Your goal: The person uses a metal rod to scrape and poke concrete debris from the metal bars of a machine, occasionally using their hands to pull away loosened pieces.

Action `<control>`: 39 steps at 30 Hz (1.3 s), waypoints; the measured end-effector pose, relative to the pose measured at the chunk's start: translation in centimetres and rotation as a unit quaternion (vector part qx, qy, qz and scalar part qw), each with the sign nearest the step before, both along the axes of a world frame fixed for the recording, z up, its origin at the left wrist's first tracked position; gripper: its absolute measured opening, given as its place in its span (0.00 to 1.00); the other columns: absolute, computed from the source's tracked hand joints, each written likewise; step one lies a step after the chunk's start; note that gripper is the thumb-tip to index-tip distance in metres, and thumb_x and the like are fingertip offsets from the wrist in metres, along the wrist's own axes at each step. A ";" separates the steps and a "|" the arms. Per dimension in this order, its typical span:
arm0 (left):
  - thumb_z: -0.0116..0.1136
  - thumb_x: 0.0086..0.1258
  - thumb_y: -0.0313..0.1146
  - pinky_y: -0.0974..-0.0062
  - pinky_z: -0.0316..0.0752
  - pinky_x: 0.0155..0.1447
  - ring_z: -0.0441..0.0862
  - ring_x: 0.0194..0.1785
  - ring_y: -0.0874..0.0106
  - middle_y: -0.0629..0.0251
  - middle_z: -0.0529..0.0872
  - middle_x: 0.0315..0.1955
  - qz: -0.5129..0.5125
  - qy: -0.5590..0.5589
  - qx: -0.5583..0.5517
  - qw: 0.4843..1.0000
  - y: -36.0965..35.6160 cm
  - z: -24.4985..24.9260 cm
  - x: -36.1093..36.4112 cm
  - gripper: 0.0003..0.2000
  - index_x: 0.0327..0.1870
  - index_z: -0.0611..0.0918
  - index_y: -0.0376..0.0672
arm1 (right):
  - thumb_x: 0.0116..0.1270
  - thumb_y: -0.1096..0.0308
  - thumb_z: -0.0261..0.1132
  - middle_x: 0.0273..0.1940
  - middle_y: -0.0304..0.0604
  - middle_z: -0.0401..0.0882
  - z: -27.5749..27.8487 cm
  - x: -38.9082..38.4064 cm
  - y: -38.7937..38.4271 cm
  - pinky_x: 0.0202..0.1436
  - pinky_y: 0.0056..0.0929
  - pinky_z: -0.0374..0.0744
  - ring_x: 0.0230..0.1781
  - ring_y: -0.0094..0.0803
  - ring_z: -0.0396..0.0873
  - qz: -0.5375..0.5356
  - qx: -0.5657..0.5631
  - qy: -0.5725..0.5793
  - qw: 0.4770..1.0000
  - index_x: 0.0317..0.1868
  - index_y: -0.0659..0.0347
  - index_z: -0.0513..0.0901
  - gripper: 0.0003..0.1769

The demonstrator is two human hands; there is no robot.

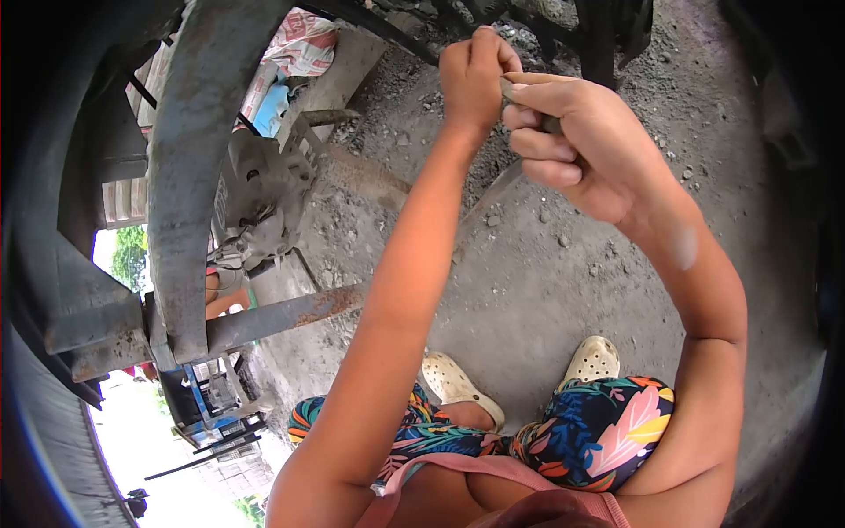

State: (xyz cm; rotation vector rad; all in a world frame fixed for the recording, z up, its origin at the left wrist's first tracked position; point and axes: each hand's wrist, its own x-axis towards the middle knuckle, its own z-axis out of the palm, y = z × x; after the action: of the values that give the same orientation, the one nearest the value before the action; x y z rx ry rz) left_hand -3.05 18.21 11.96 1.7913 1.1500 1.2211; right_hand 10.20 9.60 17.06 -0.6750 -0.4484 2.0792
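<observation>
- Head view: small grey piece (551,124) held in the right hand (590,145), clamped between curled fingers and palm.
- Left hand (478,77): fingers curled together, placed just beside the right fingertips; whether anything is gripped cannot be told.
- Dark metal frame (598,40) seen close beyond both hands.
- Gravelly floor (528,282) noted below; pale perforated clogs (458,387) worn on the feet.
- Curved metal piece (189,158) observed at image left.

held piece (552,125): mostly hidden by right grip (594,136) | curved beam (189,158): cut at top
</observation>
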 end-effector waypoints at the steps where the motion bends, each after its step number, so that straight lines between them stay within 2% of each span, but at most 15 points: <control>1: 0.37 0.70 0.39 0.77 0.60 0.23 0.66 0.15 0.79 0.67 0.74 0.09 -0.015 -0.015 0.044 0.999 0.1 -0.3 -0.2 0.26 0.11 0.74 0.35 | 0.65 0.75 0.48 0.24 0.33 0.60 -0.1 -0.3 0.1 0.16 0.19 0.56 0.16 0.17 0.54 0.006 -0.007 0.024 1.000 0.30 0.61 0.64 0.04; 5: 0.34 0.69 0.39 0.78 0.59 0.25 0.64 0.16 0.80 0.67 0.75 0.10 -0.027 -0.083 -0.034 0.996 0.0 -2.5 -1.6 0.26 0.11 0.74 0.36 | 0.71 0.68 0.46 0.26 0.32 0.61 -1.9 -2.4 -0.9 0.13 0.18 0.56 0.13 0.16 0.53 -0.006 0.042 -0.030 0.999 0.48 0.66 0.69 0.11; 6: 0.34 0.67 0.37 0.77 0.60 0.27 0.65 0.16 0.76 0.66 0.75 0.10 -0.052 0.015 0.090 0.994 0.3 -3.4 -2.3 0.24 0.11 0.73 0.37 | 0.72 0.68 0.44 0.26 0.32 0.60 -4.3 -3.0 -1.7 0.12 0.18 0.56 0.12 0.16 0.54 -0.022 0.090 -0.015 0.996 0.66 0.65 0.60 0.23; 8: 0.28 0.69 0.42 0.77 0.58 0.23 0.62 0.16 0.79 0.66 0.73 0.11 -0.072 0.070 0.120 0.988 0.5 -3.4 -2.6 0.27 0.12 0.73 0.38 | 0.72 0.68 0.44 0.25 0.31 0.59 -4.1 -2.2 -1.5 0.12 0.17 0.57 0.12 0.17 0.54 0.011 0.061 0.058 0.996 0.72 0.62 0.47 0.31; 14: 0.35 0.67 0.37 0.75 0.60 0.25 0.66 0.15 0.73 0.64 0.74 0.09 -0.066 0.106 0.132 0.983 0.1 -0.7 -2.0 0.23 0.12 0.73 0.38 | 0.72 0.68 0.46 0.26 0.34 0.60 -1.8 -2.5 -0.9 0.12 0.17 0.57 0.13 0.17 0.55 0.019 -0.002 0.041 0.999 0.72 0.64 0.45 0.32; 15: 0.35 0.67 0.37 0.76 0.60 0.24 0.67 0.14 0.73 0.63 0.74 0.09 -0.030 -0.010 -0.057 0.998 -0.7 0.1 -1.8 0.22 0.12 0.73 0.38 | 0.72 0.68 0.46 0.26 0.34 0.60 -1.4 -2.2 -0.7 0.12 0.17 0.57 0.13 0.17 0.55 0.012 -0.005 0.043 0.999 0.72 0.64 0.45 0.32; 18: 0.36 0.67 0.37 0.76 0.61 0.23 0.67 0.14 0.74 0.64 0.74 0.09 -0.029 0.119 0.230 0.966 1.3 -3.1 -2.0 0.23 0.11 0.73 0.37 | 0.71 0.69 0.46 0.26 0.34 0.61 -1.9 -2.1 -0.9 0.12 0.18 0.56 0.13 0.16 0.55 0.032 0.004 0.036 0.999 0.70 0.65 0.51 0.29; 20: 0.38 0.66 0.36 0.75 0.61 0.24 0.68 0.14 0.74 0.64 0.74 0.09 -0.041 0.078 0.178 0.980 1.5 -3.3 -2.5 0.22 0.10 0.73 0.37 | 0.67 0.72 0.46 0.25 0.37 0.64 -4.5 -2.1 -0.5 0.15 0.22 0.61 0.13 0.19 0.58 0.020 0.039 0.078 0.996 0.36 0.62 0.64 0.03; 24: 0.37 0.68 0.36 0.75 0.61 0.23 0.67 0.13 0.74 0.64 0.73 0.08 -0.043 0.044 0.069 0.996 0.4 -1.8 -1.9 0.23 0.11 0.73 0.36 | 0.67 0.73 0.45 0.24 0.36 0.63 -2.1 -2.3 -0.7 0.14 0.23 0.60 0.13 0.19 0.59 0.000 0.016 0.006 1.000 0.38 0.62 0.65 0.03; 25: 0.38 0.68 0.37 0.75 0.61 0.23 0.67 0.13 0.74 0.64 0.73 0.08 -0.050 -0.010 0.072 0.996 -0.4 -1.1 -1.6 0.23 0.11 0.73 0.35 | 0.67 0.72 0.46 0.23 0.31 0.60 0.7 -1.9 -1.8 0.14 0.17 0.57 0.14 0.15 0.55 -0.003 -0.009 0.005 1.000 0.67 0.66 0.56 0.27; 28: 0.40 0.67 0.36 0.71 0.64 0.26 0.69 0.13 0.70 0.62 0.74 0.09 -0.043 -0.052 0.038 0.997 -1.9 -2.1 -2.5 0.22 0.12 0.73 0.36 | 0.67 0.72 0.45 0.23 0.30 0.59 -1.9 -2.1 -3.2 0.15 0.17 0.58 0.15 0.15 0.55 0.016 0.066 -0.028 0.997 0.65 0.64 0.61 0.25; 30: 0.43 0.67 0.35 0.66 0.65 0.31 0.70 0.15 0.65 0.61 0.73 0.09 -0.046 0.285 0.184 0.939 -0.2 -6.7 -2.4 0.21 0.11 0.73 0.39 | 0.72 0.67 0.46 0.23 0.28 0.59 -12.0 -2.4 -2.2 0.16 0.18 0.60 0.15 0.15 0.54 0.026 0.023 -0.101 0.994 0.57 0.61 0.69 0.16; 31: 0.43 0.67 0.35 0.66 0.65 0.31 0.70 0.15 0.65 0.61 0.73 0.09 -0.045 0.277 0.193 0.940 -0.6 -6.8 -1.7 0.21 0.11 0.73 0.39 | 0.71 0.67 0.47 0.21 0.28 0.59 -12.4 -1.8 -2.9 0.16 0.21 0.61 0.15 0.16 0.56 0.024 0.013 -0.113 0.993 0.35 0.56 0.69 0.07; 35: 0.43 0.67 0.34 0.67 0.65 0.37 0.71 0.17 0.65 0.64 0.73 0.09 -0.061 0.208 0.196 0.956 -3.4 -5.6 -1.0 0.21 0.10 0.73 0.41 | 0.73 0.65 0.47 0.23 0.27 0.60 -8.4 -0.1 -4.5 0.15 0.17 0.60 0.15 0.13 0.54 0.056 0.023 -0.124 0.990 0.56 0.60 0.68 0.16; 39: 0.40 0.69 0.37 0.76 0.63 0.31 0.68 0.16 0.75 0.69 0.74 0.09 -0.010 0.123 0.088 0.988 -3.7 -3.4 0.2 0.23 0.10 0.73 0.41 | 0.69 0.68 0.46 0.23 0.29 0.62 -4.2 0.2 -4.9 0.16 0.21 0.66 0.14 0.16 0.58 0.029 -0.002 -0.134 0.991 0.45 0.61 0.71 0.10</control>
State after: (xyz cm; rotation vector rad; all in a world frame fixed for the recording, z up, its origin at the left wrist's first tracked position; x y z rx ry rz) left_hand -2.84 14.53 8.60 2.1293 1.1848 1.1431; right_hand 10.43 4.67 12.84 -0.9591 -0.6198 2.0525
